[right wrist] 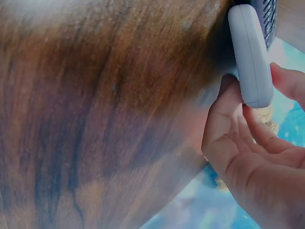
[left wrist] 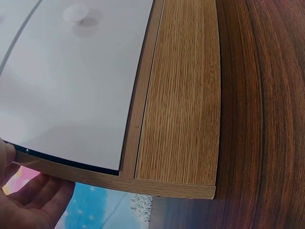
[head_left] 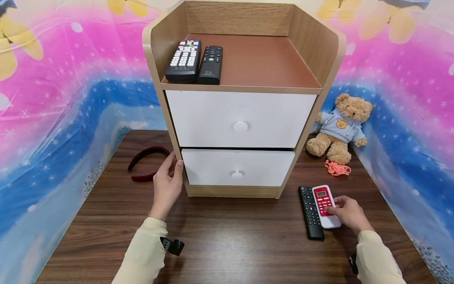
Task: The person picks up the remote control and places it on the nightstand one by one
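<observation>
My left hand (head_left: pixel 167 184) grips the left side edge of a small wooden cabinet (head_left: pixel 234 192), thumb at the front edge and fingers on the outer side. In the left wrist view, that hand (left wrist: pixel 35 200) is partly cut off. The cabinet has an upper white drawer (head_left: pixel 209 114) and a lower white drawer (head_left: pixel 209 167). My right hand (head_left: pixel 351 215) pinches a white remote control (head_left: pixel 330 223) with a red face, thumb on top and fingers beneath. Its white edge (right wrist: pixel 252 62) shows in the right wrist view. Beside it lies a long black remote (head_left: pixel 312 217).
Two dark remotes, one with white buttons (head_left: pixel 182 73) and a slimmer one (head_left: pixel 210 73), lie on the cabinet's top. A teddy bear (head_left: pixel 340 128) sits at the right, coral string (head_left: pixel 337 169) before it. A dark red headband (head_left: pixel 143 178) lies left of the cabinet.
</observation>
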`<action>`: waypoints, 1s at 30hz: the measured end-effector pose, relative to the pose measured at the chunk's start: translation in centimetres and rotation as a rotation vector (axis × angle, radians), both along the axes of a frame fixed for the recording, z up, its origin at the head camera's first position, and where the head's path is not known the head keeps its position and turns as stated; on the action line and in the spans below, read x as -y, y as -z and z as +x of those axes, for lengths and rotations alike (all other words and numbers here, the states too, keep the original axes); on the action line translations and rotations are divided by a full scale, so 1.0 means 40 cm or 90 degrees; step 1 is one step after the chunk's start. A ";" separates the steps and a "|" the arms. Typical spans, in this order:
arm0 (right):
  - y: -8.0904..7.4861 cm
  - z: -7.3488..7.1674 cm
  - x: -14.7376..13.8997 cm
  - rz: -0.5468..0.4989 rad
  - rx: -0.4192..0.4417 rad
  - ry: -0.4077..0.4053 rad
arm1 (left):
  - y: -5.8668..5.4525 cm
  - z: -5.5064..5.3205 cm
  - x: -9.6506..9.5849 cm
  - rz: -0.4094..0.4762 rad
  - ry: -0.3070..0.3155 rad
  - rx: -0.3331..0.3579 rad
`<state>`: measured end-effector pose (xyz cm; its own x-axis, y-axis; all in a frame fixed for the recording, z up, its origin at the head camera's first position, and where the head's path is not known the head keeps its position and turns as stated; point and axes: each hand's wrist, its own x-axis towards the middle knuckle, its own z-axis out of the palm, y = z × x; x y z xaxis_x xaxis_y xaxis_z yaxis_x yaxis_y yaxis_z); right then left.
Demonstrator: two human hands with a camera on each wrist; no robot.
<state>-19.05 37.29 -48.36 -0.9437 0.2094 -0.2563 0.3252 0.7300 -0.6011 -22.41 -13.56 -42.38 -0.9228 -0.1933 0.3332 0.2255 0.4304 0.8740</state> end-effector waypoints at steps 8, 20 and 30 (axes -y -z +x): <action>-0.011 0.009 0.000 -0.058 0.008 0.023 | -0.005 0.001 -0.002 -0.004 -0.004 -0.005; -0.032 0.034 0.001 -0.089 -0.062 0.014 | -0.005 0.000 -0.003 -0.002 0.000 -0.004; -0.084 0.061 0.022 -0.054 -0.183 -0.022 | -0.004 -0.001 -0.002 -0.006 -0.004 -0.009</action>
